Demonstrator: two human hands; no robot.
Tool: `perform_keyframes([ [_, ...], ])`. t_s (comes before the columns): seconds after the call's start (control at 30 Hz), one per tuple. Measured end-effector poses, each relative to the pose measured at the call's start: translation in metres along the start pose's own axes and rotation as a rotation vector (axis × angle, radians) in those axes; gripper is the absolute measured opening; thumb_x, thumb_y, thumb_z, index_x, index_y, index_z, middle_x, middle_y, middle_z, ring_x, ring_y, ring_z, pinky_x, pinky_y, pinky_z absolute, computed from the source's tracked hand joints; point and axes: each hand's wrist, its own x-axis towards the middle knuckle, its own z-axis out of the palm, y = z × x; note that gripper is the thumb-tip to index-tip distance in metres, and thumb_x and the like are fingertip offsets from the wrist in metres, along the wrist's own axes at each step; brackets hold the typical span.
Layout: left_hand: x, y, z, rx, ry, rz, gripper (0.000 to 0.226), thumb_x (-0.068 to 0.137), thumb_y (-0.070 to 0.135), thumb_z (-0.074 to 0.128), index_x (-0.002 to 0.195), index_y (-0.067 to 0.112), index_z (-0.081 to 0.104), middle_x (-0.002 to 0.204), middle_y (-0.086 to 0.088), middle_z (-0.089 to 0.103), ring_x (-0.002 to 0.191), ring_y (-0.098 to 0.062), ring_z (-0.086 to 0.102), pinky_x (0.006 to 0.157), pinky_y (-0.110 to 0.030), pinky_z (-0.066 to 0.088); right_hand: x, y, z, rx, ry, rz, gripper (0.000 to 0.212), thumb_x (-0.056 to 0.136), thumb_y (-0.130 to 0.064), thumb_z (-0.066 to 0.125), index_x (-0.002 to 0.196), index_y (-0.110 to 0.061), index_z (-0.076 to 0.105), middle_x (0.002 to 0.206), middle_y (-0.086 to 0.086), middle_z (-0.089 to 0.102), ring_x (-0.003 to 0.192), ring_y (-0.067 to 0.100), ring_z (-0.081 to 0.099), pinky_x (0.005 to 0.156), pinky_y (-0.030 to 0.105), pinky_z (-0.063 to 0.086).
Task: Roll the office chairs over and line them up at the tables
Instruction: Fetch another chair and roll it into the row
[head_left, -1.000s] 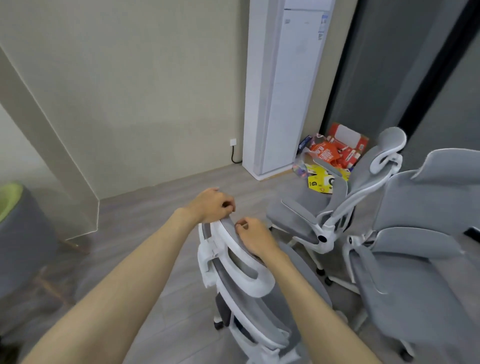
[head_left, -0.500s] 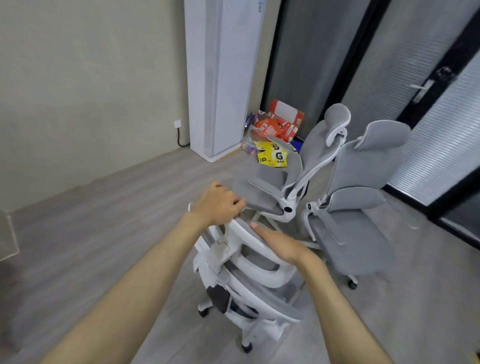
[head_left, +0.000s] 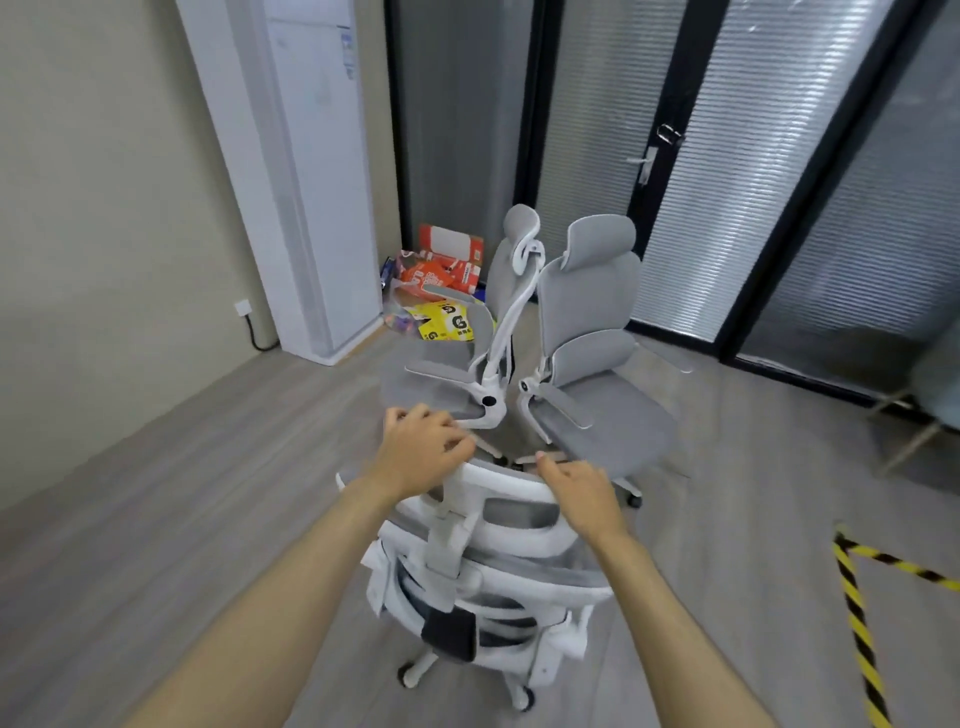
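Where the near chair (head_left: 498, 587) stands: on the wood floor (head_left: 182, 493), its back toward the person and just short of two parked chairs; no worktop is in view.
Left hand (head_left: 423, 452): grips the top of the headrest (head_left: 511, 512), fingers (head_left: 457, 444) curled over its far edge.
Right hand (head_left: 579, 496): lies on the headrest's right shoulder with the thumb stretched forward. Its fingers drop behind the rim, so I cannot tell whether they hook it or only press (the frame is smeared there).
Parked chairs: the left parked chair (head_left: 457, 374) and right parked chair (head_left: 592, 312) stand side by side, backs nearly touching, with cartons (head_left: 447, 270) behind them.
Step, as I judge it: steering the near chair off toward the tables.
Risk, collision: a straight push would likely run its castors (head_left: 522, 699) into the parked chairs' legs (head_left: 540, 457).
Risk, veering: the hands probably hold unevenly, so the seat may swivel off course.
Risk, tipping: the hold is high, so a snagged castor could pitch the chair forward.
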Motion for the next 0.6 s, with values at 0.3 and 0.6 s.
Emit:
perform_keyframes([
  [0.3,-0.078,0.110,0.000,-0.092,-0.111,0.147,0.061,0.090,0.081,0.024,0.104,0.047,0.073,0.114,0.024,0.061,0.114,-0.002,0.041,0.100,-0.041,0.024,-0.125,0.069,-0.040,0.232,0.356,0.086,0.046,0.106,-0.033,0.046,0.064,-0.017,0.058,0.076,0.006,0.064,0.076,0.027,0.055,0.072,0.041,0.040],
  [0.6,-0.154,0.196,-0.015,-0.055,-0.219,0.432,0.071,0.077,0.095,0.027,0.115,0.049,0.067,0.116,0.020,0.057,0.119,-0.011,0.045,0.089,-0.040,0.023,-0.264,0.108,-0.088,0.252,0.253,0.145,0.021,0.093,-0.055,0.064,0.085,-0.037,0.069,0.102,-0.007,0.067,0.092,0.006,0.063,0.074,0.021,0.043],
])
